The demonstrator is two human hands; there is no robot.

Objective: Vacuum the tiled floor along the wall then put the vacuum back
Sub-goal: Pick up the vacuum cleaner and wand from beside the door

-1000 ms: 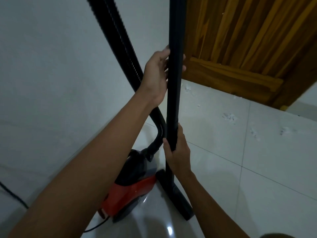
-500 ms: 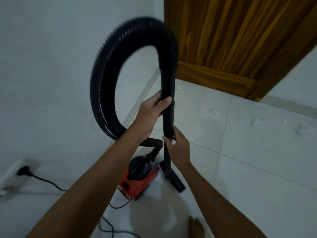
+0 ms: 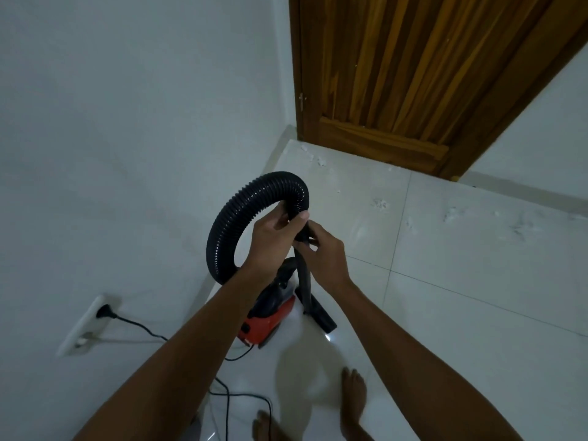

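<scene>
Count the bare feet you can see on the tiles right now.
2: one foot right of centre near the bottom, the other foot at the bottom edge, partly cut off by the frame.

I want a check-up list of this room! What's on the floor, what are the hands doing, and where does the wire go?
Surface: white tiled floor, glossy, with a light glare by the nozzle.
Job's things: red and black vacuum on the floor by the wall; ribbed hose arched up; rigid tube standing upright on its floor nozzle.
Clutter: white scraps scattered on tiles near the door.
Hands: left hand grips the hose end; right hand grips the tube top.
Cables: power cord plugged into wall socket, trailing across the floor.
Surroundings: white wall, wooden door, bare feet.
</scene>
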